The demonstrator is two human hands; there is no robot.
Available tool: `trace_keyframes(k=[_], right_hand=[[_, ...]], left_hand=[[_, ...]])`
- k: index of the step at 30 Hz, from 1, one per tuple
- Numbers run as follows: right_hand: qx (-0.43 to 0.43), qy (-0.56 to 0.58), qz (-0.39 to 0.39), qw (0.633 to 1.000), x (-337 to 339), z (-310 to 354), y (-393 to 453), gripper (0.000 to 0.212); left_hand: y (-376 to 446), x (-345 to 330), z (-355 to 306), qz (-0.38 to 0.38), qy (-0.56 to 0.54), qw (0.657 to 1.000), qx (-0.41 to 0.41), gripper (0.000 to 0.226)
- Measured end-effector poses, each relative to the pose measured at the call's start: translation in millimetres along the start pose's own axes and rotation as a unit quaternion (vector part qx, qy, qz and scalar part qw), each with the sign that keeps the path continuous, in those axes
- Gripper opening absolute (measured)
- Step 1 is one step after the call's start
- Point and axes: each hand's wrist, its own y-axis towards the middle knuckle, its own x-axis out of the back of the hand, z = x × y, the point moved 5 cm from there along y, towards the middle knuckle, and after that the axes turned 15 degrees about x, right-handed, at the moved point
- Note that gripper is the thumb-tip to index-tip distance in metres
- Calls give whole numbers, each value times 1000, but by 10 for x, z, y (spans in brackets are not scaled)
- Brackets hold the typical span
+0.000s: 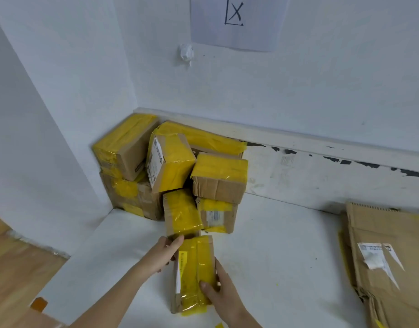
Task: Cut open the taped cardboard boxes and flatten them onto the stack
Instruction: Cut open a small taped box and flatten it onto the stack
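Both hands on one small box (194, 273), sitting on the white counter (274, 252) just in front of the pile.

Left hand (164, 253): fingers curled over the box's far top-left corner, steadying or pulling it toward the person. Right hand (219, 288): thumb pressed on the yellow tape on top, fingers wrapped down the right side. Looks like a two-point grip to drag it clear of the heap and square it up for cutting.

Box is still fully taped, yellow tape (205, 261) running lengthwise over the top, white label strip along the left edge. No cutter visible in either hand, so I'd say this is the fetch/position step, cut not yet started.

Pile of taped boxes (173, 166) is jammed into the wall corner, several tilted and leaning on each other. The near one touches the held box's far end, so pulling may shift it.

Flattened stack (388, 256) lies at the counter's right, well apart from the pile. Leaves clear working space between the two.

Orange thing (39, 304) at lower left edge, can't tell what.
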Motion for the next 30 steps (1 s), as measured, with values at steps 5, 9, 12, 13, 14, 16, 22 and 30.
trace_keyframes(k=[5, 9, 12, 13, 14, 16, 22, 30], right_hand=[[6, -22, -12, 1000, 31, -4, -16, 68], [11, -29, -24, 999, 22, -17, -44, 71], [4, -59, -1, 998, 6, -70, -126, 73], [9, -79, 20, 997, -2, -68, -172, 75], [7, -93, 33, 995, 0, -77, -225, 75], [-9, -90, 20, 996, 73, -110, -323, 74], [-41, -70, -127, 989, 775, -377, -634, 73], [-72, -91, -95, 989, 1285, -559, -1213, 52]], left_hand=[[156, -20, -133, -1, -26, 997, 75, 65], [276, -62, -136, -7, -69, 995, 67, 64], [342, -92, -153, -37, -148, 985, 78, 65], [353, -119, -164, -33, -181, 979, 88, 65], [356, -166, -183, -18, -207, 974, 96, 66], [379, -290, -197, 19, -222, 969, 108, 64], [43, -525, -318, -33, -152, 985, -71, 21], [-398, -1643, -330, 112, 45, 963, -242, 39]])
